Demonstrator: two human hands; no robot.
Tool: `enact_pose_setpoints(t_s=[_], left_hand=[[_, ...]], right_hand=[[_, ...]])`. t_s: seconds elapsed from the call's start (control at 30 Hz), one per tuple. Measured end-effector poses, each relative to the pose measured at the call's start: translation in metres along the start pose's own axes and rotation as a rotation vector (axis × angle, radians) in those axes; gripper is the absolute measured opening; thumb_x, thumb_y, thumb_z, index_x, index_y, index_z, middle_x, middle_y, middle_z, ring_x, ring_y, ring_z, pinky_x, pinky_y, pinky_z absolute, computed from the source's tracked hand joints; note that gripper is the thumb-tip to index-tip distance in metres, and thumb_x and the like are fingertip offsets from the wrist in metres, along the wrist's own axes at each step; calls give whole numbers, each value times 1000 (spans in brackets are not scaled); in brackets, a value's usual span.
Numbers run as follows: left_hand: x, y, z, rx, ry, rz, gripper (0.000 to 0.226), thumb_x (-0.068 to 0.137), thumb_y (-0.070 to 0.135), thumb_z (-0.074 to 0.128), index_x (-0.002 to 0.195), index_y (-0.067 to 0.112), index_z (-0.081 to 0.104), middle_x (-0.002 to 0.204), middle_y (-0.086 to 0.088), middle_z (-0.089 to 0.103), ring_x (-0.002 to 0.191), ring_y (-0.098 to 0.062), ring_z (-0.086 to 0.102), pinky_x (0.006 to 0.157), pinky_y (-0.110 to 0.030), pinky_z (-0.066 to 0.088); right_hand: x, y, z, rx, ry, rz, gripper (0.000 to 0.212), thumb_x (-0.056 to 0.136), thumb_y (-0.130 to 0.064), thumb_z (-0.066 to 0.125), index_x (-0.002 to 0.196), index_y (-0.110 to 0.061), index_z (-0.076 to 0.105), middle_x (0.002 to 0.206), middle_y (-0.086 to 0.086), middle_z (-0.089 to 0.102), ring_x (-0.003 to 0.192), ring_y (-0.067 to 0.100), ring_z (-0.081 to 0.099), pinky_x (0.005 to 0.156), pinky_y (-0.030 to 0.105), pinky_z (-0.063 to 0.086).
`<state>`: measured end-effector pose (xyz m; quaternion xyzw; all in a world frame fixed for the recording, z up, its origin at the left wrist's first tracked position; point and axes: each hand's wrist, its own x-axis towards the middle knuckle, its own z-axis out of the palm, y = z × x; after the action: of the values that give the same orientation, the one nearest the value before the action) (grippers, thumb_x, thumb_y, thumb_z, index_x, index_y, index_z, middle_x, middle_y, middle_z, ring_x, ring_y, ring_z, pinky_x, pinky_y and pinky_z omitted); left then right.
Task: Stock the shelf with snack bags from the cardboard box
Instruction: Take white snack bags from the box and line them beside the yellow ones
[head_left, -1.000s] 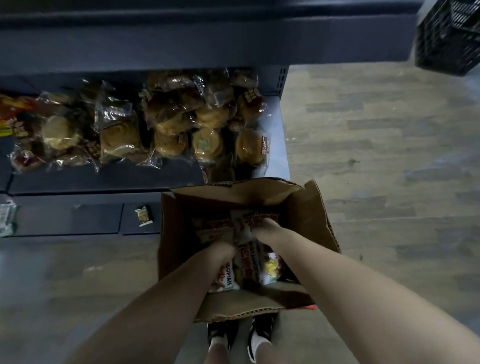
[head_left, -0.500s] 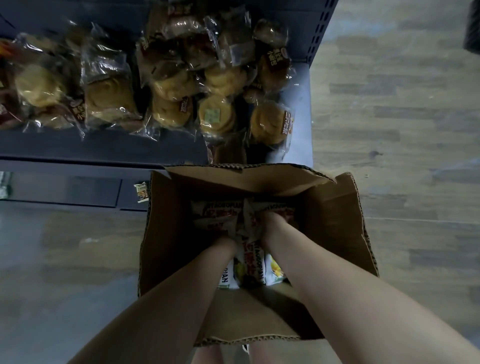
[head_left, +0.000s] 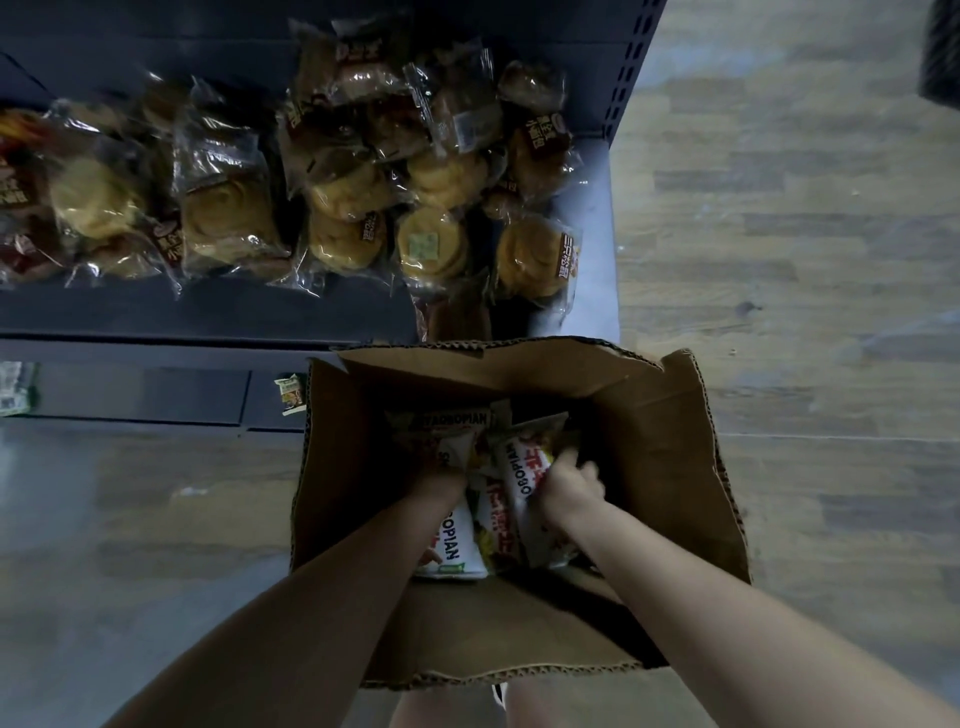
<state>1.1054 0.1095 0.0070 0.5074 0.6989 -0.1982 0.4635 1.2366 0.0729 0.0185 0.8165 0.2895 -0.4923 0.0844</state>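
An open cardboard box (head_left: 670, 467) stands on the floor below me, against the dark shelf (head_left: 208, 312). Inside lie several white snack bags (head_left: 452, 545) with red and green print. Both my hands are down in the box. My right hand (head_left: 569, 486) is closed on the edge of one white snack bag (head_left: 524, 467). My left hand (head_left: 441, 480) is buried among the bags, its fingers hidden, so its grip cannot be made out.
The low shelf holds several clear-wrapped buns and pastries (head_left: 337, 192). A small packet (head_left: 291, 393) lies on the shelf base left of the box. Wooden floor (head_left: 805, 260) spreads to the right. A dark crate corner (head_left: 943, 52) shows at top right.
My view has closed in on the box and shelf. My right hand has shifted right and taken hold of a bag's edge; the bags in the box have been stirred apart.
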Motion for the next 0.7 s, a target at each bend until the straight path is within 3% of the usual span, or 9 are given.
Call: enact_pose_setpoints(t_s=[0.07, 0.17, 0.23, 0.3, 0.4, 0.47, 0.53, 0.6, 0.7], left_hand=[[-3, 1, 1, -74, 37, 7, 43, 103, 18, 32, 141, -3, 29, 145, -21, 35, 134, -30, 36, 109, -29, 27], [-4, 3, 5, -274, 54, -63, 54, 94, 26, 52, 139, 2, 36, 132, -22, 51, 119, -36, 53, 100, -41, 45], [-6, 6, 10, -279, 58, -75, 70, 94, 35, 52, 147, 4, 21, 138, -21, 45, 122, -35, 51, 96, -39, 46], [-9, 9, 16, -250, 44, -63, 85, 94, 48, 46, 150, 1, 1, 151, -19, 25, 135, -32, 35, 104, -35, 36], [-13, 14, 18, -277, 58, -12, 88, 95, 50, 39, 146, -3, -11, 157, -20, -1, 145, -28, 10, 113, -26, 14], [-8, 16, 18, -362, 65, -16, 91, 94, 51, 41, 146, -2, -11, 157, -19, -6, 146, -27, 4, 114, -26, 8], [-1, 15, 16, -480, 62, -12, 90, 92, 49, 46, 148, -1, -2, 157, -19, 2, 145, -27, 9, 114, -28, 11], [8, 13, 12, -565, 42, -11, 79, 93, 42, 50, 148, 0, 13, 155, -18, 17, 143, -27, 21, 113, -29, 20], [13, 5, 3, -702, 118, 19, 85, 87, 37, 62, 150, 6, 13, 154, -8, 21, 142, -25, 23, 114, -32, 22]], right_hand=[[2, -3, 7, 43, 9, 18, 90, 86, -31, 67, 150, -12, 6, 151, 18, 17, 141, 35, 20, 115, 43, 24], [4, -9, 18, 85, 69, -49, 103, 77, -52, 70, 147, -9, 9, 150, 16, 17, 139, 35, 21, 113, 45, 24], [8, -12, 21, 58, 84, -60, 105, 76, -61, 65, 148, -9, 8, 150, 14, 17, 139, 34, 19, 111, 48, 23], [16, -13, 22, 26, 43, -40, 106, 78, -62, 63, 150, -12, 3, 155, 12, 11, 142, 34, 14, 113, 48, 21], [29, -14, 17, 38, 2, -23, 112, 79, -61, 62, 152, -13, -8, 159, 11, -3, 146, 34, 6, 117, 47, 17], [32, -14, 14, 38, -7, -40, 115, 79, -61, 63, 152, -13, -12, 160, 11, -8, 146, 34, 3, 118, 47, 16], [32, -11, 11, 22, -11, -73, 114, 80, -60, 63, 152, -13, -12, 160, 12, -9, 147, 35, 3, 118, 46, 16], [31, -9, 8, 12, -4, -100, 109, 83, -57, 61, 152, -12, -9, 160, 14, -5, 146, 36, 9, 116, 44, 20], [31, -9, -2, 56, 2, -129, 88, 88, -50, 58, 152, -7, 14, 156, 17, 22, 140, 35, 29, 111, 38, 33]])
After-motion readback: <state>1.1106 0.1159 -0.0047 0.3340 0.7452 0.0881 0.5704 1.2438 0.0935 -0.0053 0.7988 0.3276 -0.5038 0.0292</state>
